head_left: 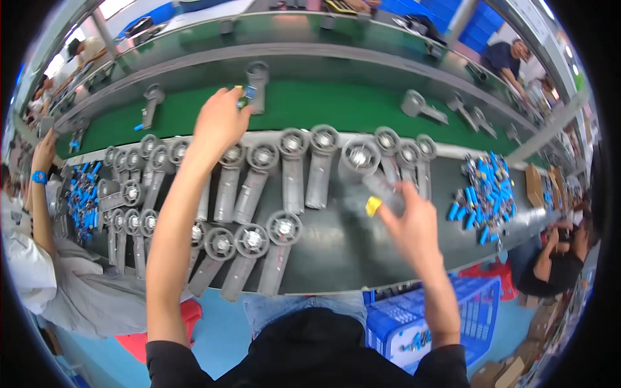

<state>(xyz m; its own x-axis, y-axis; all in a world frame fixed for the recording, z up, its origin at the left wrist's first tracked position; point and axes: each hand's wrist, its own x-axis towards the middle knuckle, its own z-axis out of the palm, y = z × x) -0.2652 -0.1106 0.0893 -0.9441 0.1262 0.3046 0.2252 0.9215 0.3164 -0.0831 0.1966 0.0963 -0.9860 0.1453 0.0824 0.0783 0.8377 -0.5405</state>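
Observation:
My left hand (223, 119) reaches over the green belt, its fingers pinched at a small blue cylinder (250, 92). Beside those fingers lies a grey fan housing (257, 72) with a round head and a flat handle. On the near side, my right hand (414, 226) has its thumb and fingers around the handle of another grey fan housing (360, 157); motion blurs this grip. A yellow cover shows on a digit of each hand. Rows of similar grey housings (284, 227) lie on the dark bench between and left of my arms.
Blue cylinders with wired parts form a pile (485, 194) at the right and another pile (84, 200) at the left. More housings (420, 107) lie on the green belt (336, 103). A blue crate (388, 330) stands below the bench. Co-workers sit at both sides.

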